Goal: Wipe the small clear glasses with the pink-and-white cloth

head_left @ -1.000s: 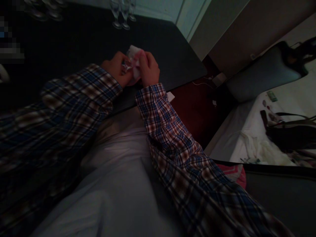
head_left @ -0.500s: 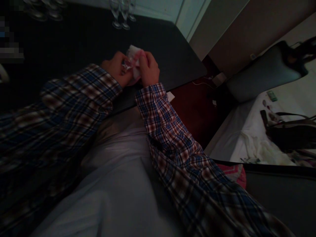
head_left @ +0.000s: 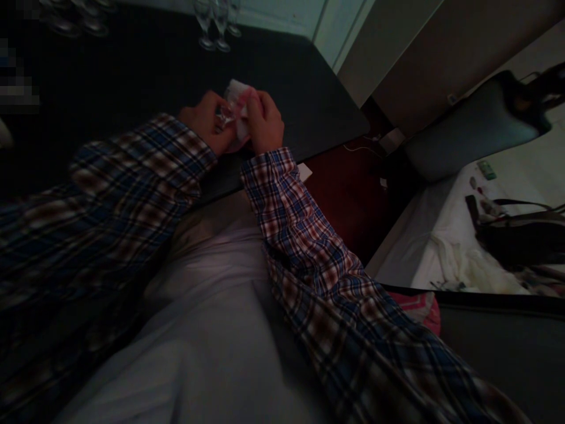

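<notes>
Over the dark table, both of my hands meet close together. My left hand is closed around a small clear glass, mostly covered by fingers and fabric. A pink and white cloth is pinched in my right hand and pressed against the glass. The glass's full shape is hidden. Beyond my hands stand several stemmed glasses near the wall.
More glasses stand at the table's far left. On the right, beyond the table edge, are a reddish floor, a thin white cable and a mirror reflecting a bed with a dark bag.
The view has shifted very slightly. Both hands keep hold of the glass and cloth in nearly the same place.
</notes>
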`<state>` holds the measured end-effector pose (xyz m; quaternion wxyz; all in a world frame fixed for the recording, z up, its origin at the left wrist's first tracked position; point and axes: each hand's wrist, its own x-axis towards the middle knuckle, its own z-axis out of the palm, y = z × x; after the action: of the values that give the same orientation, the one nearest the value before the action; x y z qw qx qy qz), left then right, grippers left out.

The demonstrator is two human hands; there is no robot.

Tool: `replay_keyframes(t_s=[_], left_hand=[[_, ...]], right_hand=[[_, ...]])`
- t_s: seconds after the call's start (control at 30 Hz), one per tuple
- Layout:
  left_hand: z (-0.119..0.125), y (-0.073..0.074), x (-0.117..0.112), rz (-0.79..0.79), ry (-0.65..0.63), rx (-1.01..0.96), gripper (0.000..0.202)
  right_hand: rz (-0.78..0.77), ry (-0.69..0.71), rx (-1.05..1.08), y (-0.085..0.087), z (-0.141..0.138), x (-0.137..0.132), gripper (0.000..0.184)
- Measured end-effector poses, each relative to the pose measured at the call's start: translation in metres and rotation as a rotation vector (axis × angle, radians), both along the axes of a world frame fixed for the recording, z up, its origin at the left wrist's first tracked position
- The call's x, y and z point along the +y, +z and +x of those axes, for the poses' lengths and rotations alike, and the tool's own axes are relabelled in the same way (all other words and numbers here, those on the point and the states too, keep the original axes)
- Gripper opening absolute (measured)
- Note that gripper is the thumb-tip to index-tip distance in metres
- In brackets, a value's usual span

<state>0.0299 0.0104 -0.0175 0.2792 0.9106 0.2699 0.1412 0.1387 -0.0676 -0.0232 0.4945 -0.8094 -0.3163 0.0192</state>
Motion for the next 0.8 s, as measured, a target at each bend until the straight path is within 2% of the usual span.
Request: replay_keyframes(t_s=[0.4, 0.8], left_hand=[[0.005, -0.01, 0.01, 0.017, -0.03, -0.02, 0.047], [0.003, -0.005, 0.005, 0.015, -0.026, 0.005, 0.046]], right_hand=[[0.002, -0.005, -0.045, -0.005, 0.002, 0.002, 0.025], [-0.032, -0.012, -0.009, 0.002, -0.003, -0.001, 0.022]])
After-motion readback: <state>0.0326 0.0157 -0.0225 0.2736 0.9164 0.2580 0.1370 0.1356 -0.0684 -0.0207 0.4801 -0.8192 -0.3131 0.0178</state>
